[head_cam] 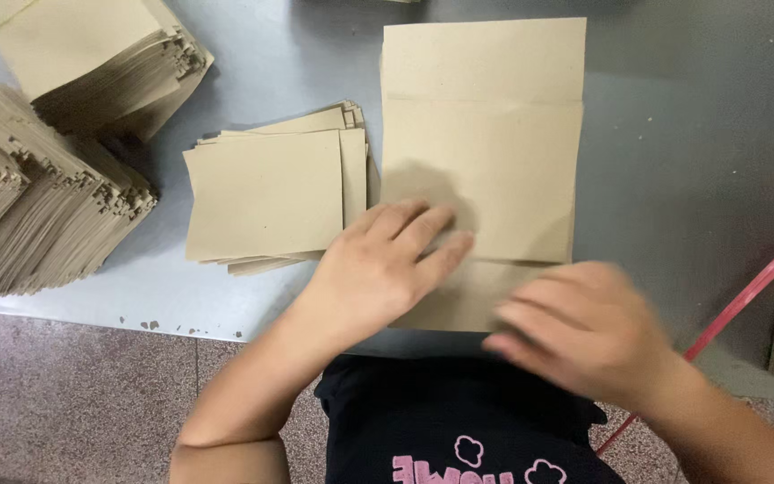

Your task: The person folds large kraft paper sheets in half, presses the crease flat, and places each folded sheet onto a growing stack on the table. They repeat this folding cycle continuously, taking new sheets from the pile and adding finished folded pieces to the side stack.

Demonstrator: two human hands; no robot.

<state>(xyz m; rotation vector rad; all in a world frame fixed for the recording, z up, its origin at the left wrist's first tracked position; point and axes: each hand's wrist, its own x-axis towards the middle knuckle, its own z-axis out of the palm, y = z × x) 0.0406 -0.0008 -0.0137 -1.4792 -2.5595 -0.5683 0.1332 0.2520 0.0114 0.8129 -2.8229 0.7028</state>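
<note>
The brown paper sheet (481,152) runs lengthwise toward 12 o'clock on the bench (674,179). Your left hand (382,264) lies flat, open, on its lower-left part; your right hand (584,327), blurred, fingers loosely extended, covers its near edge.

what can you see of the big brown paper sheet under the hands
The brown paper sheet lies flat on the grey table, long side running away from the person. It looks like plain kraft paper, with one crease across near the far end and a near flap folded over. The left hand presses flat on its near-left part; the blurred right hand covers its near edge.
</note>
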